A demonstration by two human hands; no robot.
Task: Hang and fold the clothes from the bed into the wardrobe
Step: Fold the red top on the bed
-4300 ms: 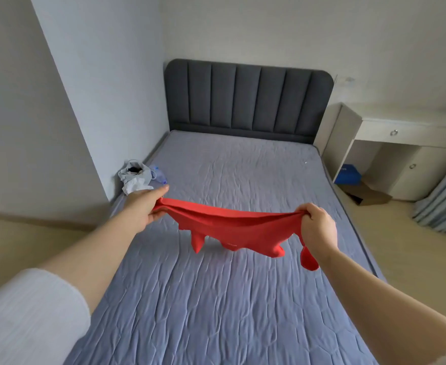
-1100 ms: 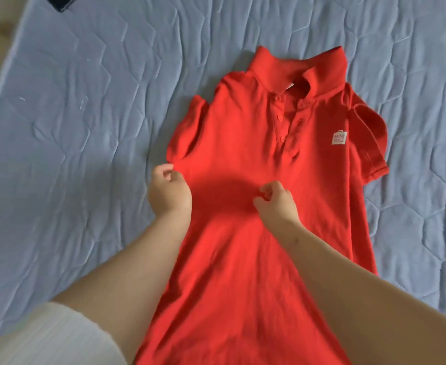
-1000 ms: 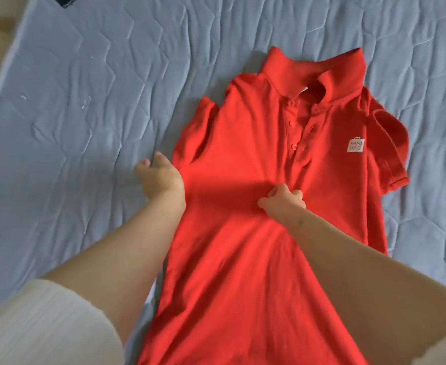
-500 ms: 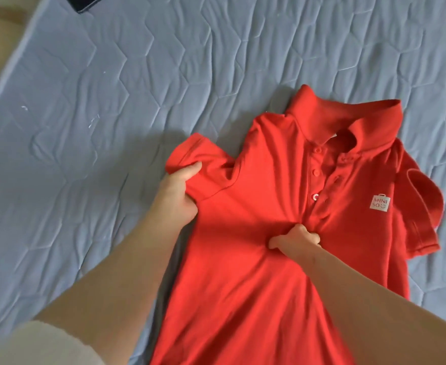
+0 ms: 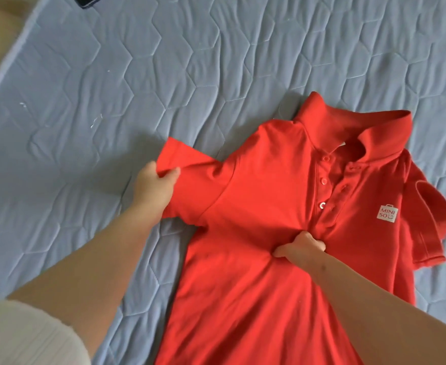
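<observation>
Shirt (image 5: 269, 193) flat on the bed (image 5: 111, 75); left hand (image 5: 153, 185) pinches its sleeve (image 5: 190, 180), right hand (image 5: 301, 248) grips bunched chest cloth; a hard tug could skew it, creasing the fold.

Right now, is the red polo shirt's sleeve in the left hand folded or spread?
Spread: the sleeve lies flat, sideways from the red polo shirt, left hand pinching its hem.

Matt red knit polo shirt (image 5: 269, 233) on quilted, wrinkled blue-grey bedspread (image 5: 111, 75)

Both forearms are extended forward. Sleeve (image 5: 190, 177) is pinched by left hand (image 5: 152, 188), thumb uppermost; shirt (image 5: 258, 201) is gripped by curled right hand (image 5: 299, 248).
</observation>
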